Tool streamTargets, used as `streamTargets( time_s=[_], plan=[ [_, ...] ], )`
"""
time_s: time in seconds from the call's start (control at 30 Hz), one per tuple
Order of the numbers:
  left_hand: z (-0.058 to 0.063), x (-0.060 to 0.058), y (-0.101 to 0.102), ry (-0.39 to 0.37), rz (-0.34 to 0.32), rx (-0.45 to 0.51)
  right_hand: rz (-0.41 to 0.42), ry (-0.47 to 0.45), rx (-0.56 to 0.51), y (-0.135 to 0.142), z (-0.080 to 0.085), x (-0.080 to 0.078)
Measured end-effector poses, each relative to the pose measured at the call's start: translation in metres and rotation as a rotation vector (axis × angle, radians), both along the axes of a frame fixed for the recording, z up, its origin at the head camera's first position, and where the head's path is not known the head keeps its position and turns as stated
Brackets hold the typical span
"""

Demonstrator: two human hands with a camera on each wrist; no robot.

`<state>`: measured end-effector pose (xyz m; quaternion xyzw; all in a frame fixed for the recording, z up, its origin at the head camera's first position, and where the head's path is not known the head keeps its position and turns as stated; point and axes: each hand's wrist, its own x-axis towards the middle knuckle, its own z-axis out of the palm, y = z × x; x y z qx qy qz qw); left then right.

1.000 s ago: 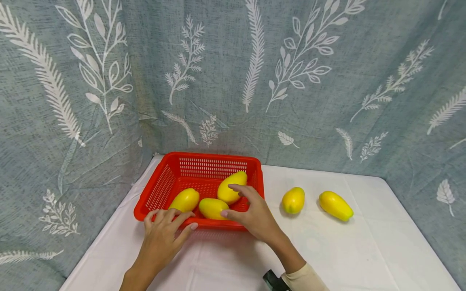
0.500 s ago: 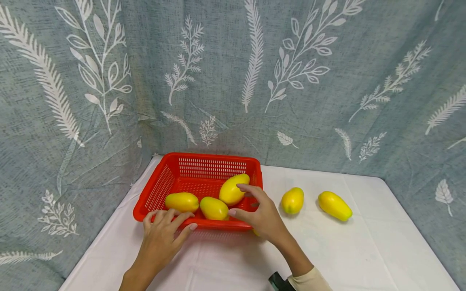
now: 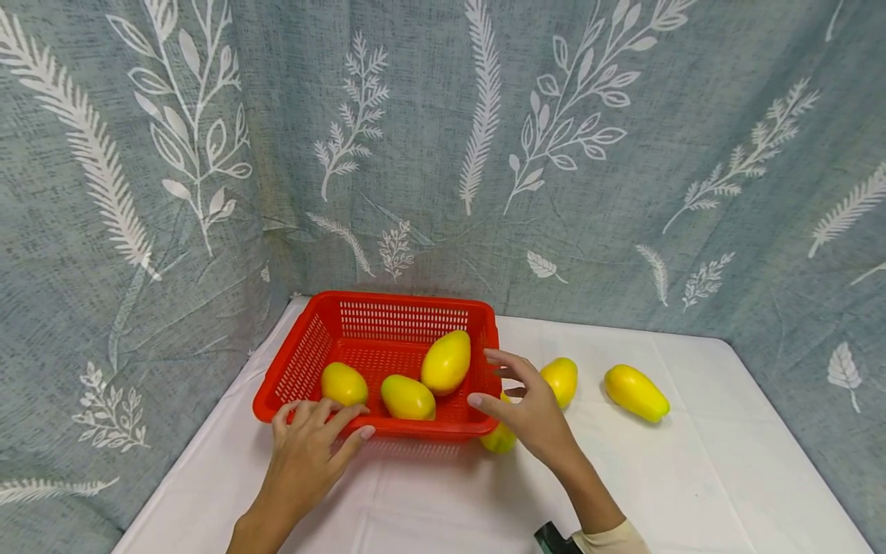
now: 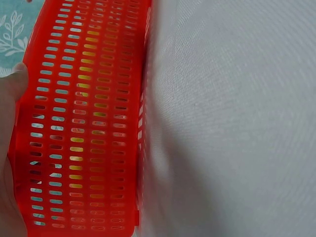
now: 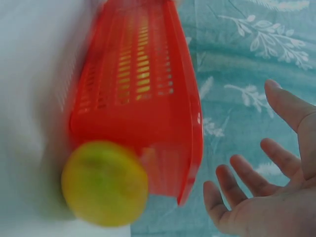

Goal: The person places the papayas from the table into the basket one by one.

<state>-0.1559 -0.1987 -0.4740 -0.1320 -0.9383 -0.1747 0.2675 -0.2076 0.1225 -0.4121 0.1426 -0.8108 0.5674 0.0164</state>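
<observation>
A red slotted plastic basket [image 3: 415,304] stands on the white cloth. Inside lie three yellow mangoes: the left mango [image 3: 344,384], the middle mango [image 3: 408,398] and the right mango [image 3: 446,362]. My left hand [image 3: 309,454] holds the basket's front rim, fingers curled over it, thumb at the near side; its fingertips lie close to the left mango. My right hand [image 3: 536,412] hovers at the basket's right end with fingers spread, holding nothing. Below it another mango [image 5: 104,183] lies outside, beside the basket's corner, blurred in the right wrist view.
Two more mangoes lie on the cloth to the right: one mango [image 3: 561,381] partly behind my right hand, and a longer mango [image 3: 637,393] farther right. A patterned grey-green curtain [image 3: 429,154] stands behind and at both sides of the table [image 3: 692,492].
My right hand has moved right, from over the basket to beyond its right end, uncovering the mango outside. The mangoes in the basket have rolled and turned. My left hand has stayed put.
</observation>
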Motion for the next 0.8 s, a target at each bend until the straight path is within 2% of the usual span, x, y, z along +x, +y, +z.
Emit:
streamTargets(
  time_s=[0.43,0.8],
  plan=[
    [0.001,0.002,0.001,-0.005,0.006,0.012,-0.109,0.044,0.028,0.047,-0.007,0.000],
    [0.000,0.002,0.002,-0.008,0.005,0.017,-0.219,0.004,0.034,0.093,-0.015,0.009]
  ],
)
